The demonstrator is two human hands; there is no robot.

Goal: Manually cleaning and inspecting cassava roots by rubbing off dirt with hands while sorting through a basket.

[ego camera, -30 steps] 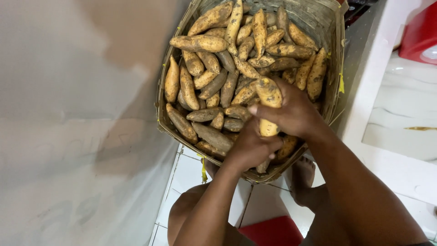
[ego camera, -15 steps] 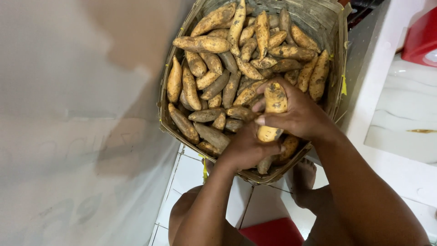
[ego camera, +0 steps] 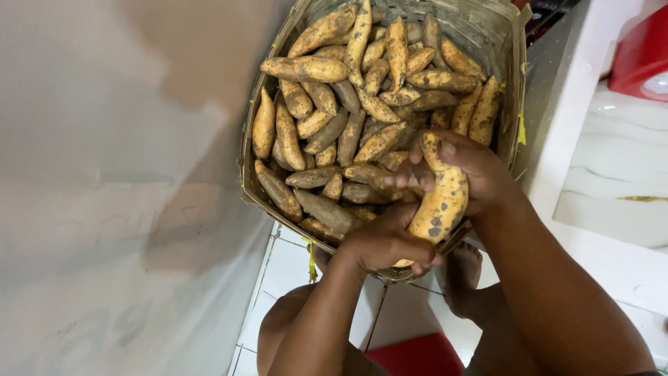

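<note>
both your hands gripped one sweet potato (ego camera: 440, 202) over the near edge of the woven basket (ego camera: 516, 83).

your right hand (ego camera: 473, 174) curled over its upper end, fingers clenched around it; your left hand (ego camera: 386, 244) cupped and grasped the lower end from below, forearm angled up from your knee. the heap of sweet potatoes (ego camera: 348, 118) filled the basket just beyond.

Bright, even indoor light, soft from above. Broad soft shadows across the pale wall (ego camera: 104, 209) at left. Mild glare on the white ledge (ego camera: 612, 174) at right. Sharp focus on the basket (ego camera: 511, 76) contents; slight softness at the forearms near the bottom edge. Wide-angle stretch at corners.
</note>
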